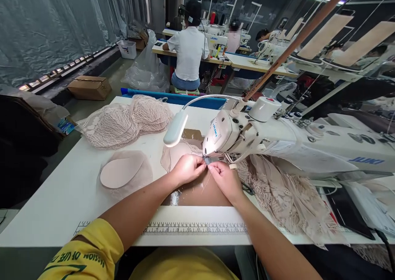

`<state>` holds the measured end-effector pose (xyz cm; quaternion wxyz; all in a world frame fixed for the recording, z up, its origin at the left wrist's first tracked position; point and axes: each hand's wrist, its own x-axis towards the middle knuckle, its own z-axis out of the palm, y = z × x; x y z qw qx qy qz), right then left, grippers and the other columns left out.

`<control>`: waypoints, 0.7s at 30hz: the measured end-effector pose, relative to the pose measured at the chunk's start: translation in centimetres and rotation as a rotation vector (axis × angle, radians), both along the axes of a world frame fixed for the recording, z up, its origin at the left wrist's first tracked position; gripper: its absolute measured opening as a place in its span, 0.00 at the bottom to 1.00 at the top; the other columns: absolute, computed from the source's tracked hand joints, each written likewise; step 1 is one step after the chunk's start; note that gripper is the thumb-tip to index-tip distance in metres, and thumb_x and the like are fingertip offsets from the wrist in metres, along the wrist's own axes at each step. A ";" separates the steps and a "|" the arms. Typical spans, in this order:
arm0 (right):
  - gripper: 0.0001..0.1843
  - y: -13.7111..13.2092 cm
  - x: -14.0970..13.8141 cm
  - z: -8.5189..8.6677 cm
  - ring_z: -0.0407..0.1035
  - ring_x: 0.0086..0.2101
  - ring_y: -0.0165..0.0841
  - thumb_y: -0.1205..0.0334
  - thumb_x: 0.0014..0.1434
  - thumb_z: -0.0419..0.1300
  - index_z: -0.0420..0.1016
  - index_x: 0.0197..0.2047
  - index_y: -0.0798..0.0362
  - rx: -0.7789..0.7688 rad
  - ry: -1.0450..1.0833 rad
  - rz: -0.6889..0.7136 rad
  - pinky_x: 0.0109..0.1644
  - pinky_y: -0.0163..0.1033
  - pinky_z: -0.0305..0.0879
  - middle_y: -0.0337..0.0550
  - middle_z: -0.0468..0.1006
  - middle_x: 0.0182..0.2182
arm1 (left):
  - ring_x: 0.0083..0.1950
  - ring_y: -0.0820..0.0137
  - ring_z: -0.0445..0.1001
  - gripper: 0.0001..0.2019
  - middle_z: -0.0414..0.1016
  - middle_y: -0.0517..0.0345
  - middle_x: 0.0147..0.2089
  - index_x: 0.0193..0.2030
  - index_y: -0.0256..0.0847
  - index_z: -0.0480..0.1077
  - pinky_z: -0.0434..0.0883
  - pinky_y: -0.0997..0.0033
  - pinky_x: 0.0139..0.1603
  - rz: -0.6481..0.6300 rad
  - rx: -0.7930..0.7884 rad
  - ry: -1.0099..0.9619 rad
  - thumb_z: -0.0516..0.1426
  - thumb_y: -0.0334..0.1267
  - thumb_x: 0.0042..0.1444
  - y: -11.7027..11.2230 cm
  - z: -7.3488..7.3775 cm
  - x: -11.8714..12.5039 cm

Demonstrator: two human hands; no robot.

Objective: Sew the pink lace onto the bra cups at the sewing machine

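Under the head of a white JUKI sewing machine (226, 134), my left hand (188, 169) is closed, its thumb and finger pinched close to the presser foot (206, 160). A beige cup piece with lace edging (177, 151) lies just behind this hand, partly covered by it. My right hand (226, 179) is also pinched shut, its fingertips almost touching those of the left. What either pinch holds is too small to make out. Fine loose threads lie on the brown machine bed (205, 191) below the fingers.
Stacked lace cups (123, 121) and a smooth beige cup on sheer fabric (121, 173) lie to the left. Lace fabric (284, 193) is heaped on the right. A lamp (175, 128) hangs over the bed, and a printed ruler (197, 229) runs along the front edge. Co-workers sit ahead.
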<state>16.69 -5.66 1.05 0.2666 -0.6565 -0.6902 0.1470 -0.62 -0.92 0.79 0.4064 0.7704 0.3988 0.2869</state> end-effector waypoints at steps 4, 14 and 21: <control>0.16 -0.1 -0.4 -0.4 0.62 0.21 0.29 0.53 0.61 0.51 0.76 0.32 0.52 0.124 -0.051 -0.054 0.28 0.34 0.56 0.37 0.68 0.18 | 0.27 0.74 0.66 0.08 0.73 0.59 0.27 0.30 0.36 0.73 0.62 0.77 0.30 0.084 0.022 -0.048 0.56 0.37 0.53 0.2 -0.4 -0.2; 0.14 -0.1 -1.6 -0.1 0.62 0.20 0.25 0.58 0.59 0.55 0.77 0.28 0.53 0.289 -0.138 -0.077 0.27 0.31 0.53 0.36 0.72 0.17 | 0.30 0.73 0.65 0.05 0.69 0.60 0.29 0.30 0.37 0.72 0.61 0.76 0.32 0.133 0.096 -0.114 0.55 0.30 0.52 0.7 -0.5 0.1; 0.13 0.0 -1.5 -0.3 0.66 0.21 0.27 0.58 0.59 0.55 0.79 0.29 0.52 0.311 -0.161 -0.117 0.27 0.31 0.55 0.38 0.75 0.19 | 0.29 0.74 0.63 0.07 0.67 0.61 0.26 0.26 0.37 0.69 0.59 0.76 0.32 0.098 0.111 -0.109 0.54 0.31 0.54 0.8 -0.7 0.1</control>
